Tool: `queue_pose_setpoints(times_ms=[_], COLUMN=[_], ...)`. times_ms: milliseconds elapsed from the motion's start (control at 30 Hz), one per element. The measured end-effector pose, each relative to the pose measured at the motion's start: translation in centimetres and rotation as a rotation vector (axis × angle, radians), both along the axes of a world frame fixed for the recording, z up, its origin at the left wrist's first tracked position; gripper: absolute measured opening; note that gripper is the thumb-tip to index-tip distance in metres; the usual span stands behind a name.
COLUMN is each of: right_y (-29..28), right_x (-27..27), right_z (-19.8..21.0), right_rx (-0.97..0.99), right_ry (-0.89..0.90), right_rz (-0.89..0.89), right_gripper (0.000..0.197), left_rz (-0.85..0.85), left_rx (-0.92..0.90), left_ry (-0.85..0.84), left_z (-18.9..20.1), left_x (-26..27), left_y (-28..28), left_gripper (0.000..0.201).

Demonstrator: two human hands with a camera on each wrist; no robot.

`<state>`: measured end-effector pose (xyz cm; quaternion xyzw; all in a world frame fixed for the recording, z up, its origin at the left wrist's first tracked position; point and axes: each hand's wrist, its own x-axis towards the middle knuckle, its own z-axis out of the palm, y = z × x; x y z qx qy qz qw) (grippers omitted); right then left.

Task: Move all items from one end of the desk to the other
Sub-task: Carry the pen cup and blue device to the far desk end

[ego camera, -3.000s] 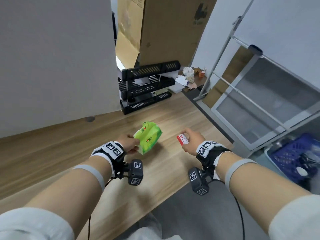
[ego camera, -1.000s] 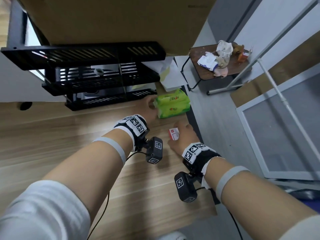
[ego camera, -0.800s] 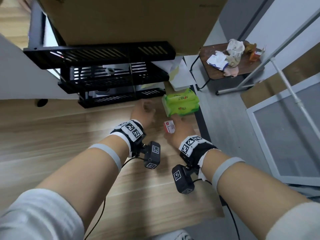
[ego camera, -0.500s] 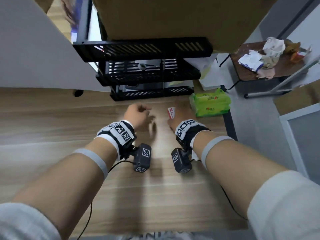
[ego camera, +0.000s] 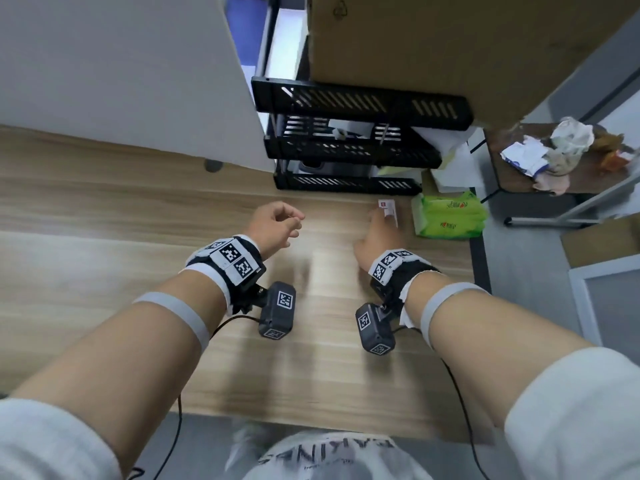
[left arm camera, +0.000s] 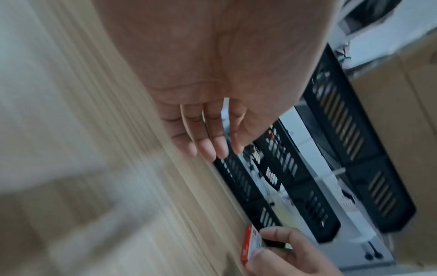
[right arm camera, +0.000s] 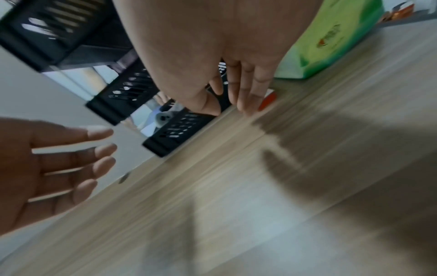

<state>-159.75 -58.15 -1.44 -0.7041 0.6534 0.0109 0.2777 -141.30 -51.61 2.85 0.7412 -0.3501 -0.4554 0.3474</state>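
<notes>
A green tissue pack (ego camera: 448,216) (right arm camera: 331,37) lies at the right end of the wooden desk (ego camera: 173,237), in front of the black tray rack (ego camera: 346,147). Just left of it is a small red and white box (ego camera: 387,204) (left arm camera: 248,240) (right arm camera: 268,100), low at the desk surface. My right hand (ego camera: 382,216) (right arm camera: 227,108) pinches it between thumb and fingers. My left hand (ego camera: 291,223) (left arm camera: 210,151) hovers over the desk further left, relaxed and holding nothing.
A large cardboard box (ego camera: 450,46) sits on top of the rack. A white partition (ego camera: 121,64) runs along the desk's far edge. Past the desk's right end stands a small side table (ego camera: 554,174) with crumpled litter.
My left hand has let go of the green pack, which now lies on the desk, and has drawn back to the left. My right hand has carried the small box up beside the pack.
</notes>
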Motion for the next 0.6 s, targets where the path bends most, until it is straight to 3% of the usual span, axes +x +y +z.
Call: queue_pose_setpoints(times_ms=[267, 600], right_y=[8.0, 26.2], right_x=[14.2, 42.4], right_z=[6.0, 11.2], right_rx=[0.096, 0.072], right_ry=[-0.227, -0.292], right_rz=[0.225, 0.576], right_gripper=[0.035, 0.026], left_rz=[0.262, 0.596], left_rx=[-0.068, -0.178], left_ry=[0.023, -0.016], left_z=[5.1, 9.8], left_x=[11.6, 37.2], left_y=[12.1, 36.7], left_gripper=[0.019, 0.024])
